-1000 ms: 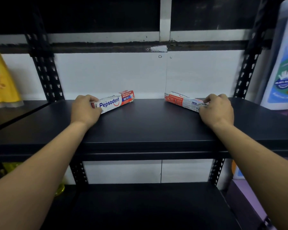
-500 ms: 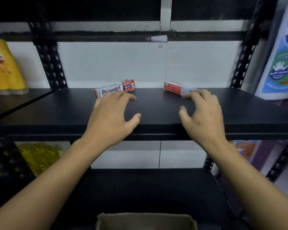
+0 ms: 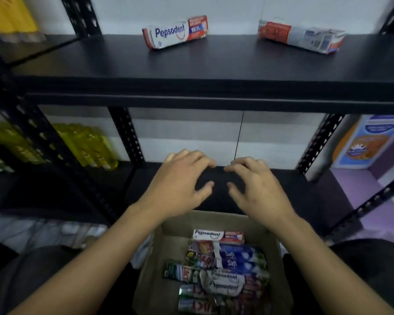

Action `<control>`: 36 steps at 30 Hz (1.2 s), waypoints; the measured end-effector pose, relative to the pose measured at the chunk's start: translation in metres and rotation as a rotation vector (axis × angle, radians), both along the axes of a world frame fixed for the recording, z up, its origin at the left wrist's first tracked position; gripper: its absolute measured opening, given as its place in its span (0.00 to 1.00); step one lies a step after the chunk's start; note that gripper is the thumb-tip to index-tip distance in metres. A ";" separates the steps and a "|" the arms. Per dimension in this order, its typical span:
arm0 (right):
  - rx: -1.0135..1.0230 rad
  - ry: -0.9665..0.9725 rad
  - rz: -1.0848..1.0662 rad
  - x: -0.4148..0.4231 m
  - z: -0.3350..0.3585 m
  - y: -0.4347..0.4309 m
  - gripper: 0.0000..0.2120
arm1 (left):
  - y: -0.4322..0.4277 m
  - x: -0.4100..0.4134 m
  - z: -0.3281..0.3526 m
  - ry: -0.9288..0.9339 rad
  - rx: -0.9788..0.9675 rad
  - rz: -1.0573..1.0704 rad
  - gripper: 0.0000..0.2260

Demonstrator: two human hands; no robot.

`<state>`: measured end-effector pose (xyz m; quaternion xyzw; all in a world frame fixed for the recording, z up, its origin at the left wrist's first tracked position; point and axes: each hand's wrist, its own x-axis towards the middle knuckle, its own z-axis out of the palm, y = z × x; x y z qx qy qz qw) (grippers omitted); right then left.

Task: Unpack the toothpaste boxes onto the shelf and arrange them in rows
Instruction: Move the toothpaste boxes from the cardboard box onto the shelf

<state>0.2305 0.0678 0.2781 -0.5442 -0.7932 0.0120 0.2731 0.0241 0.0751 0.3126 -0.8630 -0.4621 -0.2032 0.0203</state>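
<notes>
Black steel shelf rack (image 3: pixel 214 64) vs white wall, head cam: both hands empty, hovering at the carton's far rim.
L hand (image 3: pixel 180 185) & R hand (image 3: pixel 257 189) hang side by side, fingers spread & loosely bent, gripping nothing, over the far rim of the brown cardboard carton (image 3: pixel 155 258). Up top, a white-and-red Pepsodent toothpaste box (image 3: pixel 174 32) & a red-and-white toothpaste box (image 3: pixel 300 36) w/ unreadable label lie well apart on the upper board, each skewed. Next pick prob. lies below & nearer the person than the fingers: the white Pepsodent box (image 3: pixel 218 236) atop the carton pile, long axis left-right, btw the two wrists, approx equal reach for either hand. Blue Safi boxes (image 3: pixel 239 258) sit just on its near side, same axis.
</notes>
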 end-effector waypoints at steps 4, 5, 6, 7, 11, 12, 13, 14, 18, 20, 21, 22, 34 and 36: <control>-0.316 -0.144 0.004 0.006 -0.060 0.000 0.22 | 0.000 -0.006 -0.078 0.049 -0.240 0.067 0.18; -0.389 -0.166 0.008 0.008 -0.076 -0.003 0.23 | -0.002 -0.009 -0.099 0.073 -0.310 0.084 0.18; -0.453 -0.182 0.014 0.009 -0.091 -0.005 0.23 | -0.005 -0.011 -0.120 0.095 -0.378 0.095 0.19; -0.512 -0.194 0.020 0.011 -0.107 -0.008 0.24 | -0.009 -0.013 -0.142 0.108 -0.442 0.103 0.19; -0.710 -0.227 0.009 0.018 -0.167 -0.022 0.22 | -0.026 -0.016 -0.213 0.154 -0.663 0.112 0.17; -0.742 -0.223 0.009 0.020 -0.182 -0.025 0.22 | -0.029 -0.016 -0.226 0.162 -0.699 0.105 0.17; -0.773 -0.221 0.008 0.023 -0.197 -0.029 0.21 | -0.030 -0.016 -0.238 0.165 -0.730 0.101 0.17; -0.798 -0.220 0.007 0.025 -0.211 -0.033 0.21 | -0.031 -0.016 -0.248 0.163 -0.759 0.101 0.18; -0.942 -0.193 -0.050 0.040 -0.259 -0.052 0.22 | -0.035 -0.010 -0.285 0.156 -0.857 0.118 0.20; -0.992 -0.141 -0.071 0.048 -0.277 -0.062 0.21 | -0.037 -0.005 -0.301 0.136 -0.907 0.106 0.22; -1.016 -0.114 -0.086 0.053 -0.285 -0.067 0.20 | -0.037 -0.001 -0.306 0.128 -0.933 0.097 0.23; -1.038 -0.099 -0.105 0.056 -0.291 -0.070 0.20 | -0.037 0.003 -0.311 0.113 -0.958 0.088 0.24; -1.095 0.175 -0.453 0.069 -0.336 -0.052 0.25 | -0.021 0.050 -0.345 -0.288 -1.117 0.352 0.27; -1.116 0.199 -0.469 0.068 -0.341 -0.051 0.26 | -0.015 0.054 -0.348 -0.305 -1.152 0.389 0.25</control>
